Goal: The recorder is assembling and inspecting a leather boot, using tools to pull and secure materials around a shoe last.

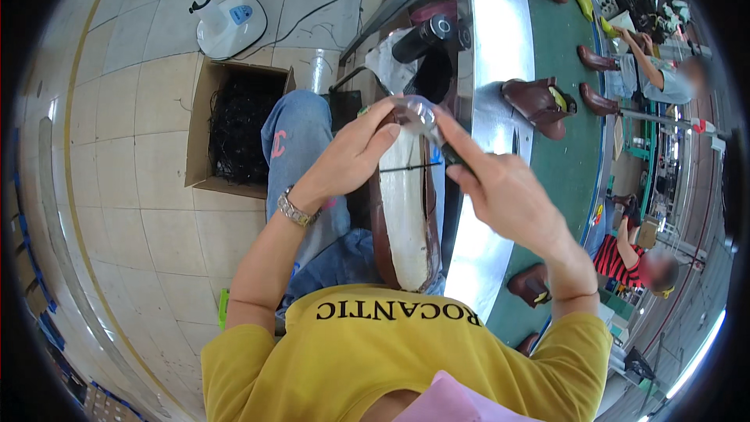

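Note:
A brown leather boot (383, 242) lies across my lap with its bottom turned up, showing a long pale underside (405, 219). A thin black strip (410, 167) crosses that underside. At the boot's far end, my left hand (355, 152) is closed around its left edge, with some fingertips hidden. My right hand (500, 187) is closed on a hand tool (423, 116) with a shiny rounded metal head and a dark handle. The tool's head is at the boot's far end, close to my left fingertips, and is blurred, so its exact kind is unclear.
On the floor at left stand a cardboard box (199, 129) of black stringy scraps and a white fan (232, 27). A metal ledge (500, 23) borders the green conveyor (551, 164), which carries several brown boots (539, 105). A black bottle (422, 39) stands ahead. Other people work beyond the conveyor.

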`<action>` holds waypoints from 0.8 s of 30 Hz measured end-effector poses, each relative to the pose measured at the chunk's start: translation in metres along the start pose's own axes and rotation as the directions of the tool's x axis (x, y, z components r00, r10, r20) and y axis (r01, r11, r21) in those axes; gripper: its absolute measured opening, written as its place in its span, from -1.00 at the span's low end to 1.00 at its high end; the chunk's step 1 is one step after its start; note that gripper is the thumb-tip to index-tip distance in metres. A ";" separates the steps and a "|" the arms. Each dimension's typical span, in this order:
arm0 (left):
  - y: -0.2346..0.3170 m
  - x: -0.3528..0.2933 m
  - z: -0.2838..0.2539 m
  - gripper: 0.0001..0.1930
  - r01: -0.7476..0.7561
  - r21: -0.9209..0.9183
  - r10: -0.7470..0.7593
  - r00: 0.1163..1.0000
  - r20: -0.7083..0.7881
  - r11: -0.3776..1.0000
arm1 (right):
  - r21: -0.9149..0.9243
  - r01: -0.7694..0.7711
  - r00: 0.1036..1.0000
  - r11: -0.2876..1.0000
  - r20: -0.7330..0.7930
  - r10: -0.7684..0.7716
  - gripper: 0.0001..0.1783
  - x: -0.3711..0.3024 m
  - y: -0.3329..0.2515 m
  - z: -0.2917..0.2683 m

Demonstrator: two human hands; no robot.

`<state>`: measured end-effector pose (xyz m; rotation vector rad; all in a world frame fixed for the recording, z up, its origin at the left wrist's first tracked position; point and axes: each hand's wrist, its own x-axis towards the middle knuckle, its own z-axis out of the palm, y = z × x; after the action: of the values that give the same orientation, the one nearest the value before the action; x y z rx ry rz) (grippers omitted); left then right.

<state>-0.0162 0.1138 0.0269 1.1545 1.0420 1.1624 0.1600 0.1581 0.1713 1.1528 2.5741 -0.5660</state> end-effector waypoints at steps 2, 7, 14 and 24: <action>0.000 -0.001 -0.002 -0.56 0.027 0.059 -0.028 0.999 0.018 0.998 | 0.218 0.119 0.980 0.969 -0.182 -0.080 -0.24 -0.001 -0.005 -0.013; 0.004 0.002 -0.005 -0.53 0.022 -0.017 -0.020 0.994 0.107 1.000 | 0.093 -0.094 0.994 0.991 -0.050 0.099 -0.28 0.001 0.007 0.028; 0.005 -0.003 0.003 -0.48 0.037 -0.242 -0.048 0.998 -0.041 0.970 | 0.582 -0.105 0.864 0.806 -0.348 0.364 -0.29 -0.043 0.017 0.031; 0.017 0.015 0.001 -0.65 0.135 -0.140 -0.156 0.976 -0.152 0.981 | 0.351 -0.561 0.685 0.750 -0.311 0.659 -0.57 -0.144 0.110 0.189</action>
<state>-0.0155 0.1292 0.0433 0.8788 1.1383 1.2030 0.3521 0.0454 0.0325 2.3195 2.2067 -0.4880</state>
